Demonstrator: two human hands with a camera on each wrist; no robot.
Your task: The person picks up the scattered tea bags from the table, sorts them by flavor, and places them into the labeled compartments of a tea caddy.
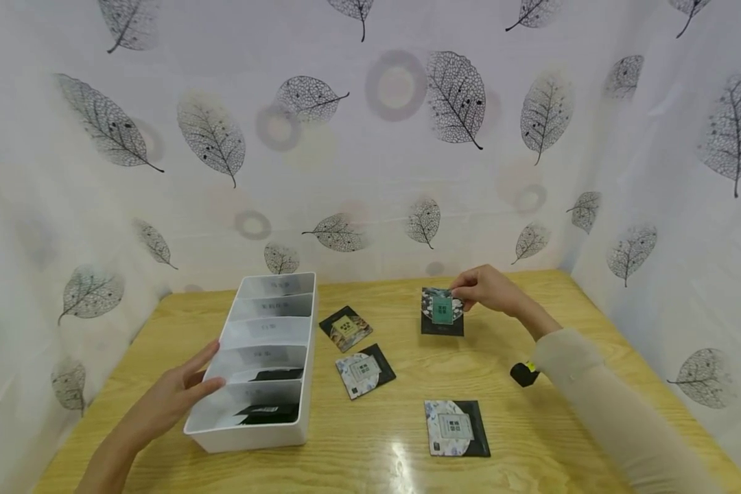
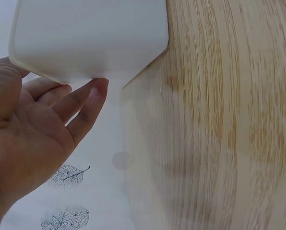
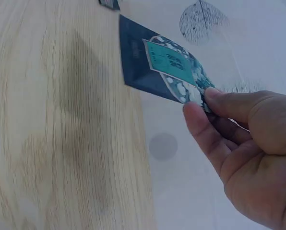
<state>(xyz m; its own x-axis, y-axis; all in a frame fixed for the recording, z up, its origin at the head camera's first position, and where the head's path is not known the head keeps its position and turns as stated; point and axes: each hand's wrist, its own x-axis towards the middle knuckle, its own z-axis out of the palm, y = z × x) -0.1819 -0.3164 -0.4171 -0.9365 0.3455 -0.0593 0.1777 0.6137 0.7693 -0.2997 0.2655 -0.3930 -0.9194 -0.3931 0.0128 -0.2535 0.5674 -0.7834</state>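
Observation:
In the head view, my right hand (image 1: 484,288) pinches a dark tea bag packet with a green label (image 1: 442,312) by its upper right corner. The right wrist view shows this packet (image 3: 157,62) between thumb and fingertips, raised over the table with its shadow below. At the left, my left hand (image 1: 173,398) holds the side wall of a long white divided box (image 1: 305,405), thumb over the rim. Its fingertips (image 2: 99,91) touch the outer wall in the left wrist view. Dark packets (image 1: 270,413) lie in the box's two nearest compartments.
Right of the box lie a packet with a yellow label (image 1: 346,328) and a pale floral packet (image 1: 366,371). Another floral packet (image 1: 457,428) is nearer the front. A small black object (image 1: 523,374) sits by the right sleeve. A leaf-print curtain (image 1: 370,171) borders the table.

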